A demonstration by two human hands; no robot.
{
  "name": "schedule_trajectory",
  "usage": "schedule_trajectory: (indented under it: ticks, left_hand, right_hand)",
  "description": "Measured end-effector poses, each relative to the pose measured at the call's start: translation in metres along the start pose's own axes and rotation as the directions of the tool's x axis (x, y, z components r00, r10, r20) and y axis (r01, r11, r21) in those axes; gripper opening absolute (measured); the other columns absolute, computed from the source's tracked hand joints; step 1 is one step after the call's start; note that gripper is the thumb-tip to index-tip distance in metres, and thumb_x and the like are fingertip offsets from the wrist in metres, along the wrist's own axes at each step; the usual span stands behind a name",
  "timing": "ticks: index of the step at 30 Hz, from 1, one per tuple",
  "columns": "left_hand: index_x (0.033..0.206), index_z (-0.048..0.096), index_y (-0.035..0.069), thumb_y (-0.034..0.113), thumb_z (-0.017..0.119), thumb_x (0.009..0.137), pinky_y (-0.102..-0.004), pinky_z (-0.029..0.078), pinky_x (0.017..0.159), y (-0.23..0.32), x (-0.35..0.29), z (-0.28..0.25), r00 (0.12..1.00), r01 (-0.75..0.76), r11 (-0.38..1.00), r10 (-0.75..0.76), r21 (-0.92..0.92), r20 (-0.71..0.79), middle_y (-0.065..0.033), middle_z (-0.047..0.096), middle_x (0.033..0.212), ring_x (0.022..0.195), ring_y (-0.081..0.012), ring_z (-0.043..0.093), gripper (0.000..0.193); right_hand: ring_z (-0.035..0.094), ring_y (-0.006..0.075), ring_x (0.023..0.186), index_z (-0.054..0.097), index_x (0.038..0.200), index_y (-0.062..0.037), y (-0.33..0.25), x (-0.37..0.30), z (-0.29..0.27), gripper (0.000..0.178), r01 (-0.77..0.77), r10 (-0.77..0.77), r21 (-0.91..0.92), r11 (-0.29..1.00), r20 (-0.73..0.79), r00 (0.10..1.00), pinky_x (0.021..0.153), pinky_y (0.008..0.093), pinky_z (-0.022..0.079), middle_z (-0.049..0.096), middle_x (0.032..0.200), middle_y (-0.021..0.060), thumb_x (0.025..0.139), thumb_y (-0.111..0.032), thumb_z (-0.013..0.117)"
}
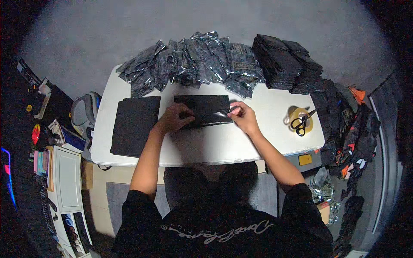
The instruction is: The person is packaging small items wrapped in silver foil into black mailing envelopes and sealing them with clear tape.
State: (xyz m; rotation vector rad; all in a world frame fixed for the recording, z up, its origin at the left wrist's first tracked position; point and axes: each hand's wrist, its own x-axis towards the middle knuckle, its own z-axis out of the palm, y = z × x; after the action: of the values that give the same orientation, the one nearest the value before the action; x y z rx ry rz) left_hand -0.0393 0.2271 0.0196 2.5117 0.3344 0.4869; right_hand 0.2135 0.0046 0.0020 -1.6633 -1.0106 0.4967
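A flat black packet (202, 103) lies on the white table in front of me, its lower part glossy like plastic film. My left hand (176, 117) is at its left side, fingers bent and closed on the near left part. At the right edge, my right hand (244, 118) pinches the packet between thumb and fingers. Just left of my left hand rests a pile of flat black pieces (135, 124); whether they are fabric or plastic I cannot tell.
Shiny plastic-wrapped black packets (193, 62) are heaped along the table's far edge. Beside them rise stacks of folded black pieces (284, 62). Black-handled scissors (300, 125) lie over a tape roll (296, 115) at the right. A white cabinet (68, 178) stands at the left.
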Motion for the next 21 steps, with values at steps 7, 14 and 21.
schedule_trajectory:
  ticks: [7, 14, 21]
  left_hand:
    - [0.105, 0.076, 0.008, 0.029, 0.080, 0.086, -0.0462, 0.053, 0.090, -0.005, -0.007, -0.005, 1.000, 0.030, 0.999, -0.029, -0.024, 0.004, -0.0158, 0.070, 0.105, 0.099, -0.0341, 0.067, 0.027]
    - [0.106, 0.075, 0.012, 0.033, 0.082, 0.086, -0.0470, 0.046, 0.107, 0.019, -0.010, -0.005, 1.000, 0.010, 0.999, -0.010, -0.031, -0.007, -0.0146, 0.066, 0.124, 0.121, -0.0351, 0.060, 0.031]
    - [0.104, 0.075, 0.013, 0.033, 0.083, 0.085, -0.0479, 0.041, 0.114, 0.012, -0.024, -0.018, 0.997, 0.064, 0.998, -0.065, 0.016, 0.048, -0.0158, 0.062, 0.133, 0.131, -0.0363, 0.054, 0.028]
  right_hand:
    - [0.061, 0.0064, 0.072, 0.071, 0.113, -0.0024, 0.004, 0.004, 0.009, 0.024, 0.042, -0.043, -0.008, 0.999, -0.056, 0.998, 0.067, 0.0253, 0.051, 0.071, 0.079, 0.0013, 0.089, -0.005, 0.076]
    - [0.043, 0.0016, 0.063, 0.068, 0.119, -0.0017, -0.002, -0.004, 0.000, 0.018, 0.044, -0.049, 0.070, 0.997, 0.070, 0.996, 0.057, 0.0187, 0.035, 0.052, 0.076, -0.0091, 0.102, -0.004, 0.062]
    - [0.047, 0.0035, 0.079, 0.071, 0.112, -0.0056, -0.011, -0.005, -0.005, 0.014, 0.065, -0.087, 0.121, 0.991, 0.187, 0.979, 0.072, 0.0205, 0.040, 0.056, 0.084, -0.0069, 0.102, -0.003, 0.060]
